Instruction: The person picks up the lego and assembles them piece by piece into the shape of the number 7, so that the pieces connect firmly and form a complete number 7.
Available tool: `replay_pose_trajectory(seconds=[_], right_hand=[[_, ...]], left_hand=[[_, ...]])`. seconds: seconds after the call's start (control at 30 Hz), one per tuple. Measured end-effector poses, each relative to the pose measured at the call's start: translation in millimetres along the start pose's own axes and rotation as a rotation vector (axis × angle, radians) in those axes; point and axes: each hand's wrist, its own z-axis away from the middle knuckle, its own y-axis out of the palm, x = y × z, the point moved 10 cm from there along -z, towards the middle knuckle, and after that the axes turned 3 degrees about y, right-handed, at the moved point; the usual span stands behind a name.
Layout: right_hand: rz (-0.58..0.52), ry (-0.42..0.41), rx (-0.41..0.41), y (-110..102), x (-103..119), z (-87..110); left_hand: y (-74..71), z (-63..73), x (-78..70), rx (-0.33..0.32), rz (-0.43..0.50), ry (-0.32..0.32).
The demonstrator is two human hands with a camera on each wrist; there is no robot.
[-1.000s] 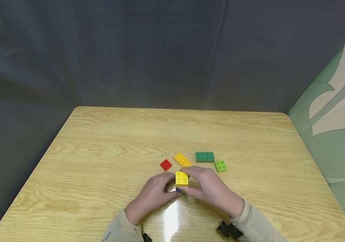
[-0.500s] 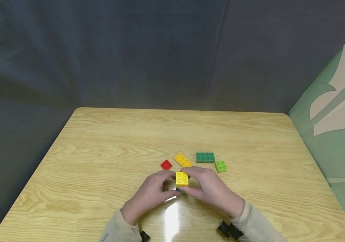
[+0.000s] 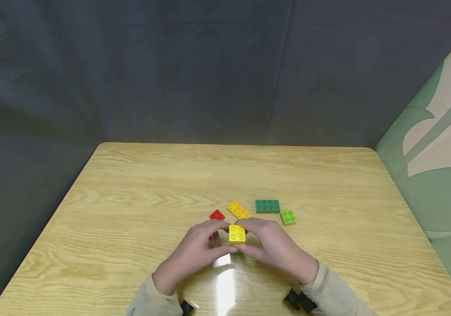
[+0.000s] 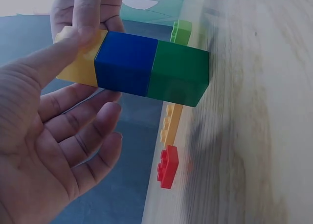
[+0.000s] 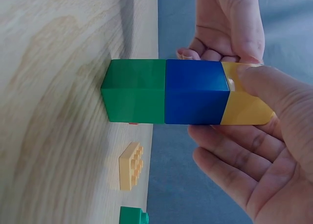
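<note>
A tower of three bricks stands between the hands. A yellow brick [image 3: 237, 234] with several studs is on top, a blue brick [image 4: 126, 62] in the middle, a green brick [image 5: 134, 91] at the bottom. My left hand [image 3: 199, 243] pinches the yellow brick between thumb and fingers from the left. From the right, my right hand [image 3: 272, 243] pinches that same brick, and the two thumb tips nearly meet at its near side. Blue and green are hidden in the head view but plain in both wrist views. Whether the green brick touches the table, I cannot tell.
Behind the hands on the wooden table [image 3: 130, 197] lie a red brick [image 3: 217, 215], a flat orange-yellow brick [image 3: 239, 210], a dark green brick [image 3: 267, 206] and a light green brick [image 3: 288, 217]. A dark curtain [image 3: 193, 74] hangs beyond the table.
My left hand has shifted slightly, its wrist moving left and its fingers rising toward the yellow brick. The dark blue sliver below the yellow brick is now covered. The right hand stays nearly still.
</note>
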Motion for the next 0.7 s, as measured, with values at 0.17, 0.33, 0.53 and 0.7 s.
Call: replay_pose_trajectory(seconds=[0.17,0.33,0.53,0.7], right_hand=[[0.012,0.005,0.002,0.4,0.0,0.6],[0.035,-0.007,-0.001,1.5,1.4,0.6],[0.053,0.011,0.008,1.9,0.6,0.7],[0.02,0.039,0.028,1.3,-2.2,1.9]], left_hand=[[-2.5,-1.1,-2.6,-0.037,-0.01,0.006],[-4.3,-1.3,-4.5,-0.061,-0.024,0.016],[-4.3,-2.0,-5.9,-0.064,-0.047,0.039],[-4.8,-1.8,-7.2,-0.067,-0.045,0.057]])
